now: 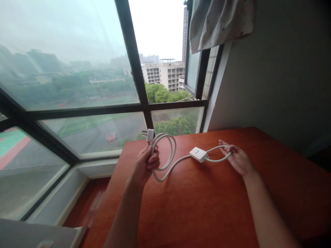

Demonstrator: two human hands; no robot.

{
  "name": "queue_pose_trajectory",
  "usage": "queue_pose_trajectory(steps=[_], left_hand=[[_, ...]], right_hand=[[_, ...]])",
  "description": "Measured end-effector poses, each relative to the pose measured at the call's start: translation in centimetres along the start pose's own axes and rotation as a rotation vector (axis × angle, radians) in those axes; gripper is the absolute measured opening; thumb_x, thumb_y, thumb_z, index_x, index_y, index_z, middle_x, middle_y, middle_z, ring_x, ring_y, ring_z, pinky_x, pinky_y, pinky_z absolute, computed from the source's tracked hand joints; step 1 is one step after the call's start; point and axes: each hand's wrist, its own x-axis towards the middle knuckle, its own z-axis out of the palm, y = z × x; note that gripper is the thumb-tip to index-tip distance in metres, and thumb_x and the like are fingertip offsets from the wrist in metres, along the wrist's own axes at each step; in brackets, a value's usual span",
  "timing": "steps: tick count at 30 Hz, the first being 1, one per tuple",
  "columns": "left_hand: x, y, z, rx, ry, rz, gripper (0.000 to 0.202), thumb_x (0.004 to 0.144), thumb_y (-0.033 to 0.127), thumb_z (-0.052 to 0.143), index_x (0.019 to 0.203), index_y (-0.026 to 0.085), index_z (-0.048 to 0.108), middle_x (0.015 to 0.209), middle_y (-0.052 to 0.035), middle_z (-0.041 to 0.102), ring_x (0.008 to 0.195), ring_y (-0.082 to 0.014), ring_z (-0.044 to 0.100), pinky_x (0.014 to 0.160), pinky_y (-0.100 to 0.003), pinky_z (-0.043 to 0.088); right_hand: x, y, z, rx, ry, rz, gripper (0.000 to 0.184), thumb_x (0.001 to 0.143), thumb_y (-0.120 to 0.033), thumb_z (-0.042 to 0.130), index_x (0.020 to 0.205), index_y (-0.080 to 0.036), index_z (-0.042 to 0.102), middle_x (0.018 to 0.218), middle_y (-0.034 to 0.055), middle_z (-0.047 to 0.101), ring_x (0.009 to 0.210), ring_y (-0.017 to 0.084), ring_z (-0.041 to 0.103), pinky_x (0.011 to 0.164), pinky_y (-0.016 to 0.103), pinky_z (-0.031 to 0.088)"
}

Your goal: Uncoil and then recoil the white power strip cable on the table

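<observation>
Ext. cord (pixel 181 159) is stretching over the table (pixel 196 206); L hand (pixel 147 163) is gripping it just under the plug (pixel 150 135), R hand (pixel 240 161) is holding it where it's looping past the socket box (pixel 198 154); window (pixel 77 58) is standing beyond table's far edge.

White extension cord (pixel 178 161), looped, plug (pixel 150 135) facing left, socket box (pixel 198 154) tilted
</observation>
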Motion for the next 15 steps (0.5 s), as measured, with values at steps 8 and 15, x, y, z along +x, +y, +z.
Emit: queue_pose_trajectory(steps=[8, 15], left_hand=[[0.2, -0.3, -0.1, 0.073, 0.019, 0.009, 0.022, 0.088, 0.033, 0.06, 0.087, 0.013, 0.054, 0.052, 0.0093, 0.034, 0.036, -0.0007, 0.024, 0.038, -0.012, 0.018], [0.3, -0.8, 0.2, 0.11, -0.001, -0.004, 0.023, 0.087, 0.035, 0.061, 0.086, 0.014, 0.053, 0.052, 0.0088, 0.035, 0.036, -0.0011, 0.024, 0.038, -0.013, 0.018]], right_hand=[[-0.1, 1.5, -3.0, -0.259, 0.109, 0.21, 0.014, 0.062, -0.03, 0.071, 0.068, -0.018, 0.069, 0.121, 0.0126, 0.065, 0.116, 0.032, 0.058, 0.096, 0.044, 0.049], [-1.7, 1.6, -2.7, -0.267, 0.046, 0.271, 0.035, 0.062, -0.028, 0.074, 0.096, -0.02, 0.071, 0.111, 0.0115, 0.071, 0.105, 0.03, 0.066, 0.093, 0.041, 0.054]])
